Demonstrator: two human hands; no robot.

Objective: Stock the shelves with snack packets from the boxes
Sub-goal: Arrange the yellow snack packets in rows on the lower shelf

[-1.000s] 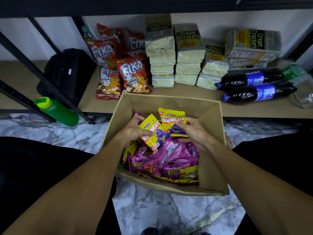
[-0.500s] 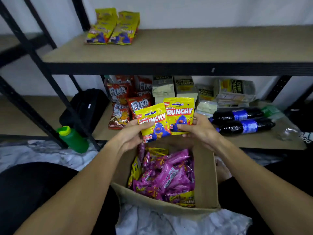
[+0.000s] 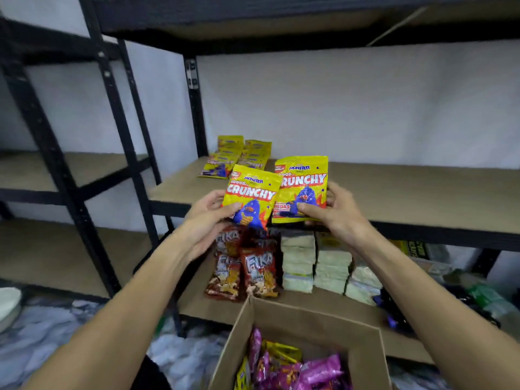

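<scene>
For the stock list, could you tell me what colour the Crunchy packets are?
The packets are mainly yellow, with a red band; head view.

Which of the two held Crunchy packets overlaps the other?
The left-hand Crunchy packet, pinched by the left hand: its edge covers the first letter on the right-hand Crunchy packet, held higher by the right hand.

White wall (image 3: pixel 365 108) behind the racks, plain, no marks. Floor (image 3: pixel 42 347) grey-white with marble-like veining, blurred. White rounded object (image 3: pixel 8 305) on the floor at the left edge, cut off by the frame, can't tell what it is. On the lower shelf (image 3: pixel 211 308): pale green wrapped packs (image 3: pixel 298 260) in three side-by-side stacks. Right of them a black-and-yellow printed pack (image 3: pixel 419 247), partly hidden. Dark bottles (image 3: pixel 394 313) lying at the right, blue labels, blurred. Green-tinted clear plastic (image 3: pixel 484 296) just beyond the bottles, shape unclear.
</scene>
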